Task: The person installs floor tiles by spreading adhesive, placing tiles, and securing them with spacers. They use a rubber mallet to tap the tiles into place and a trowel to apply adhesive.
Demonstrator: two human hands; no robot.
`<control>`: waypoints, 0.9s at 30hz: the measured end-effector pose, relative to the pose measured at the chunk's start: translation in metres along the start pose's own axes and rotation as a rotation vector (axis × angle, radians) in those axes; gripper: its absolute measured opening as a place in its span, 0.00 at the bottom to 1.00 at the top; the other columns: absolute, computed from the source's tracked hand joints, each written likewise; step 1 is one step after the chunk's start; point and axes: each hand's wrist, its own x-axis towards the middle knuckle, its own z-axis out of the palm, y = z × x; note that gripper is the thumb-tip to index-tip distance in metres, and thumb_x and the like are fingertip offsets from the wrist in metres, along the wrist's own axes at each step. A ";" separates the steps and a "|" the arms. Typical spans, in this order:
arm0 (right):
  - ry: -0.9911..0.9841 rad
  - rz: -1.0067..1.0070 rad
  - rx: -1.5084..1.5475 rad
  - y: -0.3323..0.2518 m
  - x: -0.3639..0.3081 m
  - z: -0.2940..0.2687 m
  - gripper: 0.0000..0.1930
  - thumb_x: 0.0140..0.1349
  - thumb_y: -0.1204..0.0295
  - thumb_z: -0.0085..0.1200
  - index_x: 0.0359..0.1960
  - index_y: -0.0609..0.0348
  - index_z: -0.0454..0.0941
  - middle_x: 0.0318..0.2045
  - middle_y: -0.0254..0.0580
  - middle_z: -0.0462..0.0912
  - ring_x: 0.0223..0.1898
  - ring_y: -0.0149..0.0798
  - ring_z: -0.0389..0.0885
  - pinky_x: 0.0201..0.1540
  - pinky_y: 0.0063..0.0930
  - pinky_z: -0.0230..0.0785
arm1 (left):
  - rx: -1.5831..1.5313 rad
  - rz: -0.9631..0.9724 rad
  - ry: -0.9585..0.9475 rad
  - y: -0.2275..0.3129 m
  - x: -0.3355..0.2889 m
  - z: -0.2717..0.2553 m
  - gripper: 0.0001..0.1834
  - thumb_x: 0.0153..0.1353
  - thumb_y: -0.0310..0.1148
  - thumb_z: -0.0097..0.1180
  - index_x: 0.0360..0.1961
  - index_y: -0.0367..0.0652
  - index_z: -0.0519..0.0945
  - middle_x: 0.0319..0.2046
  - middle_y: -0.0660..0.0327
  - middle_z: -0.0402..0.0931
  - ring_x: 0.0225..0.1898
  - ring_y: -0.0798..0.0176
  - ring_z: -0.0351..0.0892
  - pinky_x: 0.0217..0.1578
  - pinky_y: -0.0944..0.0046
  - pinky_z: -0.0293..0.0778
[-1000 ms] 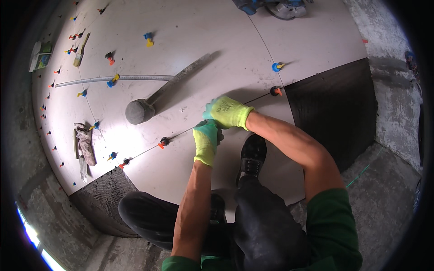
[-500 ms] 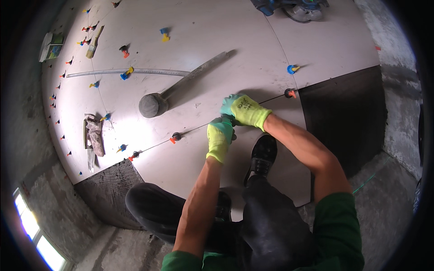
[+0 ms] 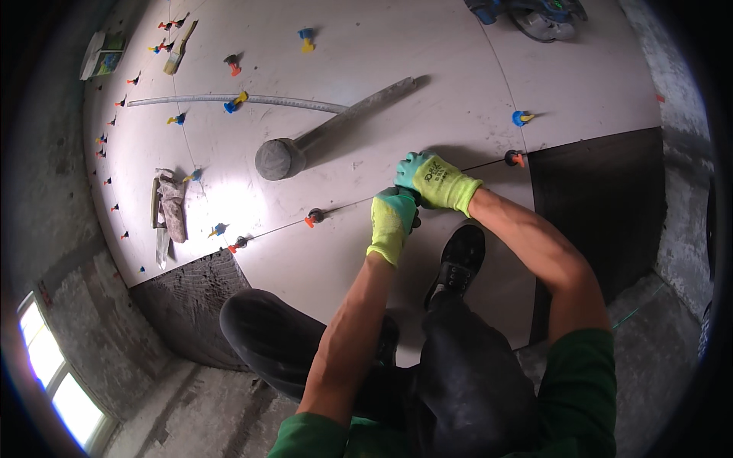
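My left hand (image 3: pixel 392 217) and my right hand (image 3: pixel 437 183), in yellow-green knit gloves with teal coating, are together at the joint between two large pale tiles. The fingers of both are curled in. A dark tile leveler (image 3: pixel 416 200) shows in part between them, mostly hidden by the gloves. What lies under the right fingers is hidden. Along the same joint stand a black-and-red tile leveler (image 3: pixel 314 217) to the left and another red-handled leveler (image 3: pixel 514 158) to the right. A rubber mallet (image 3: pixel 280 159) lies beyond my hands.
A metal ruler (image 3: pixel 290 102) touches the mallet handle. A brush (image 3: pixel 180 47), a trowel (image 3: pixel 162 248) with a cloth (image 3: pixel 175 215) and several levelers lie leftward. A blue power tool (image 3: pixel 534 17) sits at the far right. Dark mortar (image 3: pixel 603 191) borders the tiles. My shoe (image 3: pixel 462 259) rests on the near tile.
The whole view has shifted, so most things appear farther right and the far ones higher. Both hands stay together at the same place on the joint, with little change in their grip.
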 end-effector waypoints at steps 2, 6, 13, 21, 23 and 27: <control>0.012 0.003 0.020 0.003 0.000 0.001 0.06 0.54 0.71 0.59 0.34 0.53 0.82 0.38 0.44 0.83 0.42 0.47 0.83 0.43 0.40 0.78 | 0.060 0.012 0.007 0.001 0.001 0.000 0.15 0.67 0.35 0.48 0.31 0.38 0.82 0.21 0.58 0.77 0.17 0.62 0.76 0.18 0.63 0.68; 0.079 0.098 0.134 -0.003 -0.014 -0.002 0.07 0.56 0.74 0.57 0.36 0.51 0.82 0.38 0.45 0.83 0.42 0.48 0.82 0.44 0.42 0.77 | 0.553 0.355 0.143 0.003 0.001 -0.001 0.12 0.65 0.36 0.52 0.35 0.41 0.84 0.25 0.51 0.83 0.24 0.49 0.83 0.26 0.53 0.75; 0.184 0.313 0.354 -0.024 -0.029 -0.006 0.23 0.57 0.73 0.59 0.57 0.46 0.80 0.41 0.47 0.83 0.42 0.55 0.82 0.45 0.47 0.77 | 1.065 0.717 0.193 0.002 0.001 -0.011 0.07 0.59 0.33 0.55 0.32 0.50 0.85 0.29 0.51 0.85 0.33 0.44 0.85 0.34 0.46 0.79; -0.047 0.066 0.231 0.012 -0.009 -0.010 0.19 0.53 0.74 0.62 0.48 0.43 0.83 0.40 0.44 0.83 0.41 0.54 0.83 0.45 0.47 0.77 | 0.934 0.690 0.211 -0.013 0.004 -0.011 0.08 0.63 0.37 0.54 0.34 0.50 0.84 0.25 0.49 0.83 0.28 0.40 0.82 0.31 0.44 0.76; 0.010 0.060 0.232 0.012 -0.010 -0.013 0.19 0.52 0.75 0.62 0.47 0.43 0.83 0.40 0.43 0.83 0.41 0.54 0.82 0.45 0.47 0.77 | 0.907 0.706 0.224 -0.014 0.006 -0.010 0.09 0.63 0.37 0.53 0.34 0.49 0.84 0.24 0.48 0.82 0.27 0.39 0.82 0.31 0.43 0.76; -0.085 0.061 0.271 0.012 -0.004 -0.014 0.17 0.52 0.76 0.62 0.44 0.45 0.83 0.40 0.44 0.82 0.41 0.53 0.83 0.45 0.46 0.77 | 0.925 0.737 0.208 -0.017 0.006 -0.011 0.10 0.64 0.38 0.53 0.34 0.48 0.84 0.23 0.47 0.82 0.27 0.38 0.81 0.31 0.43 0.76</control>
